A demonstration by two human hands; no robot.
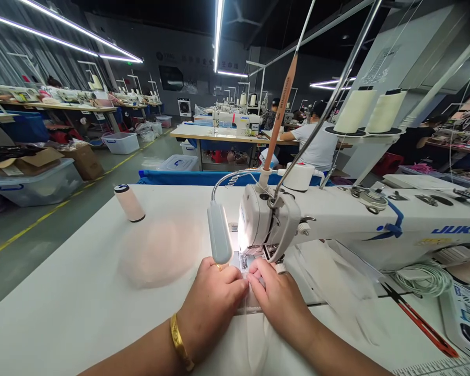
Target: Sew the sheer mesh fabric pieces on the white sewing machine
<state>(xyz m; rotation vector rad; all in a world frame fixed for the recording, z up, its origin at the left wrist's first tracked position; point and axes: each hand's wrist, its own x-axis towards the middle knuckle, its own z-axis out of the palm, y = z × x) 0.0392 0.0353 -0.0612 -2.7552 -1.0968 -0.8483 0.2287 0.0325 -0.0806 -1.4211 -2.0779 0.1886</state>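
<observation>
Both hands meet just in front of the needle area of a white sewing machine (266, 219). My left hand (215, 297), with a gold bangle at the wrist, has its fingers closed on a strip of thin pale fabric (254, 339). My right hand (278, 292) pinches the same fabric, fingertips almost touching the left ones. The strip hangs down between the wrists toward the table's near edge. A grey lamp (219, 232) on a bent metal neck lights the needle, and the fingers partly hide the presser foot.
Sheer peach fabric (160, 250) and a thread cone (129, 202) lie left. Right of the machine bed are sheer cream pieces (340, 282), coiled pale cord (423, 278), red-handled tweezers (423, 321) and a ruler (442, 367). Thread cones (354, 110) stand behind. A person in white (315, 143) sits farther back.
</observation>
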